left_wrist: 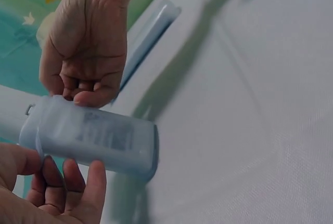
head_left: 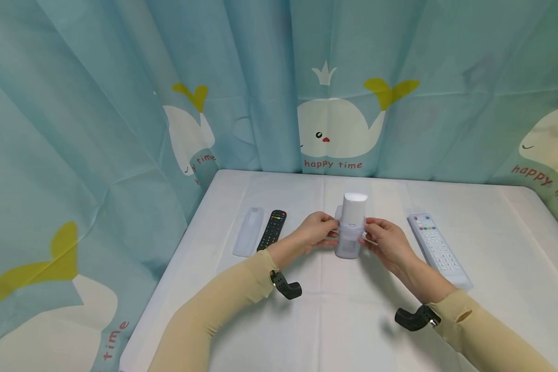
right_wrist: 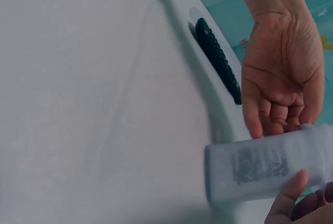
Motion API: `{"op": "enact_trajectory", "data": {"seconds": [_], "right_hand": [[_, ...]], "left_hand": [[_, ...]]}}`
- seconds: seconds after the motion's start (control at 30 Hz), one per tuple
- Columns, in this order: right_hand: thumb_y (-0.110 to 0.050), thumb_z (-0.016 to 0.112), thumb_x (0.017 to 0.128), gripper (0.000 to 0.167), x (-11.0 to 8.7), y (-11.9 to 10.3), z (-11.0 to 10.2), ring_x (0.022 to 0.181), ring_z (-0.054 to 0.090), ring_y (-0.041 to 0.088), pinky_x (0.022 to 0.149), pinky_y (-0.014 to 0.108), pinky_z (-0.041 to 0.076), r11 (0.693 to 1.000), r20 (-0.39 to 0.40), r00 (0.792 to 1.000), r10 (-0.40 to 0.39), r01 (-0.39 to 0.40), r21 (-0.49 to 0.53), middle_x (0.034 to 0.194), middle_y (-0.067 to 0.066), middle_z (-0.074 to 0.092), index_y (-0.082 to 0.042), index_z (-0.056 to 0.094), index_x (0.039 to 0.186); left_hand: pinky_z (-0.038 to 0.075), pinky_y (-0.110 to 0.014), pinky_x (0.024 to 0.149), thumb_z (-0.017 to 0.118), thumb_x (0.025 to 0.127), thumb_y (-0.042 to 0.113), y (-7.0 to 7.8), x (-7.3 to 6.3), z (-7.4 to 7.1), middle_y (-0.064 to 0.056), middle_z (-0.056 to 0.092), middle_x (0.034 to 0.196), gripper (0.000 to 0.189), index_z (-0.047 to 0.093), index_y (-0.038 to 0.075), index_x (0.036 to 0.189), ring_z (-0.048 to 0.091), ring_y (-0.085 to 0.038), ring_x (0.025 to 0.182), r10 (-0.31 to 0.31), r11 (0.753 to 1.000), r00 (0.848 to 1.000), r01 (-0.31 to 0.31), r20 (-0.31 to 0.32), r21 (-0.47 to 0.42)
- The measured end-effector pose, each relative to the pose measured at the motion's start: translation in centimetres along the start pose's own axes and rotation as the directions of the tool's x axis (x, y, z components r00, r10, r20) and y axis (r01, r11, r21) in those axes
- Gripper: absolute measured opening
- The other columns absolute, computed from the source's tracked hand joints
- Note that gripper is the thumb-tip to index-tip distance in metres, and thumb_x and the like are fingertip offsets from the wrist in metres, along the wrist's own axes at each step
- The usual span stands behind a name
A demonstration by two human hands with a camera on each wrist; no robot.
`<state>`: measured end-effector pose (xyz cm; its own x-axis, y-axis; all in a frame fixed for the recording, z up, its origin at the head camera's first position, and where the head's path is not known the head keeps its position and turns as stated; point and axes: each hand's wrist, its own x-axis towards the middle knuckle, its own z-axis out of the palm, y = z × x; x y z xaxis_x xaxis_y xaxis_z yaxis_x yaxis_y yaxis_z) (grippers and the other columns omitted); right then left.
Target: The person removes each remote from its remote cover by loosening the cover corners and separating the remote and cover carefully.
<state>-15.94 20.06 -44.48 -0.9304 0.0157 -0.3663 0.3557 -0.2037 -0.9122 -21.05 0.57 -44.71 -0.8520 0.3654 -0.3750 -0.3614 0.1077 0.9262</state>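
Note:
Between both hands stands a white remote control (head_left: 354,209), its lower part inside a translucent silicone sleeve (head_left: 349,249). Printed label marks show through the sleeve (left_wrist: 112,138) in the left wrist view. My left hand (head_left: 320,230) pinches the sleeve's left edge near its opening, thumb and fingers curled. On the opposite side my right hand (head_left: 388,242) pinches the right edge at the same height. In the right wrist view, the sleeve (right_wrist: 260,167) lies between the left hand (right_wrist: 283,73) above and the right fingers (right_wrist: 291,193) below.
Left of the hands lie a black remote control (head_left: 273,228) and a flat translucent sleeve (head_left: 248,232). A white remote control in a translucent sleeve (head_left: 439,248) lies on the right. The white-covered table (head_left: 325,320) ends at a blue whale-print curtain (head_left: 269,103).

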Motion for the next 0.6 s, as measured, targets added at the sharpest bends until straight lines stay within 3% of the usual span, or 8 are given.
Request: {"op": "enact_trajectory", "data": {"seconds": [0.37,0.6], "right_hand": [[-0.005,0.047,0.105,0.025,0.1,0.8,-0.2,0.089,0.053,0.010,0.080,0.020,0.054,0.999,0.028,0.999,-0.034,0.035,-0.017,0.111,0.007,0.049,0.005,0.043,0.128],[-0.004,0.047,0.104,0.031,0.6,1.8,-0.4,0.088,0.057,0.010,0.079,0.021,0.054,0.995,0.017,1.000,-0.016,0.017,-0.093,0.116,0.011,0.050,0.008,0.042,0.132]], "left_hand": [[0.061,-0.031,0.074,0.059,0.097,0.002,-0.4,-0.1,0.3,-0.013,0.061,0.098,0.010,0.056,-0.003,0.105,0.069,-0.025,0.090,0.081,0.989,0.996,-0.076,-0.038,0.125],[0.060,-0.031,0.078,0.062,0.097,0.002,-1.5,0.1,0.2,-0.010,0.061,0.095,0.007,0.056,0.000,0.100,0.071,-0.019,0.083,0.076,0.962,0.995,-0.056,-0.064,0.268]]}}
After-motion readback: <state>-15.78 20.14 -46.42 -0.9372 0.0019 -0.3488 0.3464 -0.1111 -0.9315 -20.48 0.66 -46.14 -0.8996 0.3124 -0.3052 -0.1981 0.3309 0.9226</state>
